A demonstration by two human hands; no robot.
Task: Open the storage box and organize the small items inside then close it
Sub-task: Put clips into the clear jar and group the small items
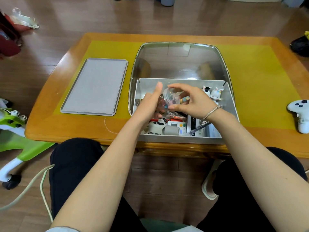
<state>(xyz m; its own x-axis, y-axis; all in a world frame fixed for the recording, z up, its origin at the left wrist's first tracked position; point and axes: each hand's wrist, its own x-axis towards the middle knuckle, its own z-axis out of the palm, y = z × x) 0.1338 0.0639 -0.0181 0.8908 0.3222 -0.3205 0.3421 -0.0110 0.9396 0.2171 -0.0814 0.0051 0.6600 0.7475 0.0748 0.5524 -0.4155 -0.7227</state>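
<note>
one head view, close above, facing forward and down over the table (50,128).

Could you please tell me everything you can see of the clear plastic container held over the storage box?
The clear plastic container is small, rounded and see-through, seemingly thin plastic; pinkish and blue bits show through it, though whether they are inside or behind is unclear. It sits tilted above the storage box, over the clutter. The right hand holds it with curled fingers and thumb; the left hand is against its left side, thumb raised. Any lid is hard to tell.
</note>
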